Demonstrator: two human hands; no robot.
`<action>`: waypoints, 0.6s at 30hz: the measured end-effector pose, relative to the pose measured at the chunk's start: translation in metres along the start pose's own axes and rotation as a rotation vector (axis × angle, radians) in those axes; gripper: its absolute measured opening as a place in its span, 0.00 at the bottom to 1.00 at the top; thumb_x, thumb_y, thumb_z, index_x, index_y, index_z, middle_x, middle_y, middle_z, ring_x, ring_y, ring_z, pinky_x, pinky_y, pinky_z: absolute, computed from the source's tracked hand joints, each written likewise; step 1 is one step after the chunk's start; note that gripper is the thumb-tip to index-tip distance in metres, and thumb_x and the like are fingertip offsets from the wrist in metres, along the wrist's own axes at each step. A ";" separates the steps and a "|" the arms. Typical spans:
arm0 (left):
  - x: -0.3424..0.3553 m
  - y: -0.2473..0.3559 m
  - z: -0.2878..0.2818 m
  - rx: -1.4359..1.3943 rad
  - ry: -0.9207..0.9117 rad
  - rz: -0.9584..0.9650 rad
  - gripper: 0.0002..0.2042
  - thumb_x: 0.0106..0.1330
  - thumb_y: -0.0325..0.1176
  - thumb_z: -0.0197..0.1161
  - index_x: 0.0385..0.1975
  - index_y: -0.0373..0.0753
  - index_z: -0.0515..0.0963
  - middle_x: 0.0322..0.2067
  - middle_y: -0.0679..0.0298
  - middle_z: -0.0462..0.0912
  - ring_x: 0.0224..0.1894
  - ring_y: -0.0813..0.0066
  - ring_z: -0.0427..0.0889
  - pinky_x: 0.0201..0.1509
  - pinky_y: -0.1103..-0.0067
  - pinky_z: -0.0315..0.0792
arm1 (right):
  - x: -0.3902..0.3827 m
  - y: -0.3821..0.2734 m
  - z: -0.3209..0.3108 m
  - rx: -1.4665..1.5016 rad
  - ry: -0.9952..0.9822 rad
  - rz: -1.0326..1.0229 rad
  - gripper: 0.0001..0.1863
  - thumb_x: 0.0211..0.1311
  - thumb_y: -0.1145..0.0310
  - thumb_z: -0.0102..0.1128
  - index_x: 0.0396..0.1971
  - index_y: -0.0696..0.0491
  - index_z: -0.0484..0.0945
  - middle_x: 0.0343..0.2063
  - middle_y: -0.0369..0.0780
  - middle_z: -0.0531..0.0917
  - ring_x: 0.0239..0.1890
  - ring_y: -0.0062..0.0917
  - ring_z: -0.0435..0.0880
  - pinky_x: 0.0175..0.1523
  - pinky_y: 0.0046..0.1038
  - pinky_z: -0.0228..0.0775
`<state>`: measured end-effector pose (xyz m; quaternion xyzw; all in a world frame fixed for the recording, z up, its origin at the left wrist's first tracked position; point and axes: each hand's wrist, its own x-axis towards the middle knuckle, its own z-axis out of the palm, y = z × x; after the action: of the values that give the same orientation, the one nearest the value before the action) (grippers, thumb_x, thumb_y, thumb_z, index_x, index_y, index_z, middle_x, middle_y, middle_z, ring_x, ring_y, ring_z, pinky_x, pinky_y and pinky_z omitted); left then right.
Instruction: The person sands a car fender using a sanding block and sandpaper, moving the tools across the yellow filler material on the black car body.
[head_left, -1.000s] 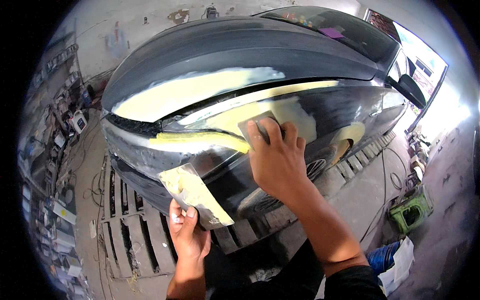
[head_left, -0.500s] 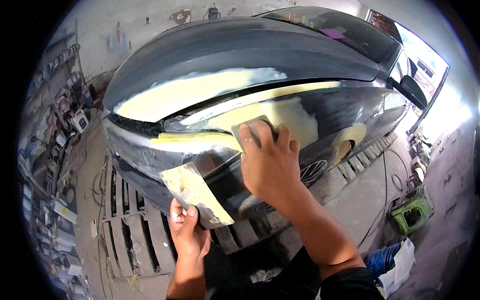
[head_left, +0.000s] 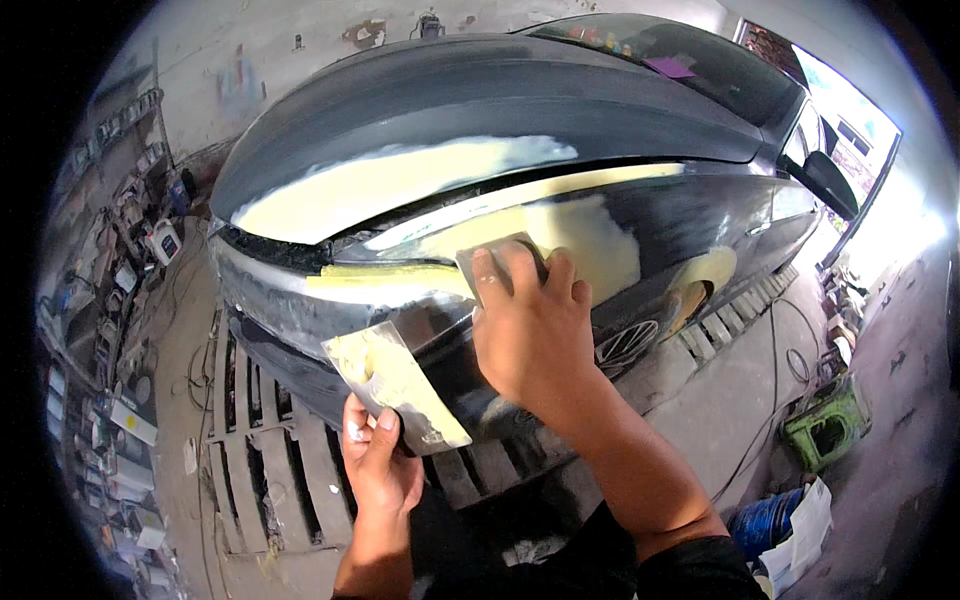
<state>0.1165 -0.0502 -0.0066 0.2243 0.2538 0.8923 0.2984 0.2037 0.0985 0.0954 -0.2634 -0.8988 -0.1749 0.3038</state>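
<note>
Yellow-patched car (head_left: 480,110), dark-labelled jug (head_left: 161,241) beside; left grip (head_left: 383,462) pinches smeared plate (head_left: 397,388), right grip (head_left: 535,325) clasps spreader (head_left: 497,248).

floor (head_left: 690,400) bears green stool (head_left: 848,412), probably

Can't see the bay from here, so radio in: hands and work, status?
Left hand gripping paste-smeared plate. Right hand holding grey spreader at front fender. Pale yellow patches on fender and hood. Right hand hides part of fender.
</note>
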 end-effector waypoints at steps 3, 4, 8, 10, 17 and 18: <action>0.001 -0.001 0.000 -0.003 -0.001 0.015 0.21 0.66 0.26 0.56 0.58 0.37 0.65 0.51 0.62 0.76 0.53 0.71 0.75 0.60 0.72 0.67 | -0.013 0.005 -0.003 0.032 -0.074 -0.003 0.29 0.54 0.62 0.59 0.57 0.53 0.70 0.52 0.45 0.69 0.54 0.49 0.67 0.50 0.51 0.65; 0.000 0.001 0.001 0.004 0.001 0.018 0.20 0.66 0.26 0.57 0.58 0.37 0.65 0.51 0.62 0.76 0.53 0.71 0.75 0.60 0.72 0.67 | -0.015 0.010 -0.007 0.037 -0.101 -0.002 0.28 0.54 0.62 0.58 0.57 0.53 0.70 0.52 0.45 0.68 0.54 0.50 0.67 0.50 0.52 0.65; -0.002 0.004 -0.002 0.021 -0.002 0.023 0.20 0.65 0.26 0.57 0.58 0.37 0.65 0.52 0.62 0.76 0.53 0.71 0.75 0.60 0.72 0.67 | -0.012 0.042 -0.019 0.026 -0.072 0.133 0.26 0.58 0.63 0.53 0.58 0.51 0.69 0.56 0.46 0.67 0.57 0.48 0.63 0.53 0.53 0.62; -0.002 -0.002 0.001 0.019 -0.012 -0.006 0.21 0.65 0.26 0.57 0.58 0.37 0.65 0.52 0.62 0.76 0.54 0.71 0.75 0.60 0.72 0.67 | -0.006 0.056 -0.016 0.032 -0.034 0.133 0.26 0.59 0.63 0.52 0.58 0.52 0.69 0.56 0.46 0.66 0.57 0.47 0.63 0.54 0.52 0.61; -0.002 -0.009 0.005 0.037 -0.004 -0.049 0.21 0.65 0.27 0.58 0.58 0.37 0.65 0.52 0.62 0.75 0.53 0.70 0.75 0.60 0.71 0.67 | -0.041 0.058 -0.008 0.051 -0.123 0.070 0.28 0.51 0.66 0.58 0.56 0.50 0.70 0.53 0.44 0.68 0.54 0.46 0.65 0.50 0.50 0.64; -0.001 -0.008 0.007 0.040 -0.008 -0.055 0.21 0.65 0.27 0.58 0.58 0.38 0.65 0.52 0.62 0.75 0.53 0.70 0.75 0.60 0.71 0.67 | -0.049 0.062 -0.009 0.043 -0.131 0.071 0.28 0.51 0.67 0.58 0.56 0.50 0.70 0.53 0.44 0.68 0.54 0.46 0.65 0.50 0.51 0.64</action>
<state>0.1246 -0.0433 -0.0068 0.2269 0.2766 0.8775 0.3193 0.2770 0.1260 0.0803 -0.2994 -0.9104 -0.1270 0.2557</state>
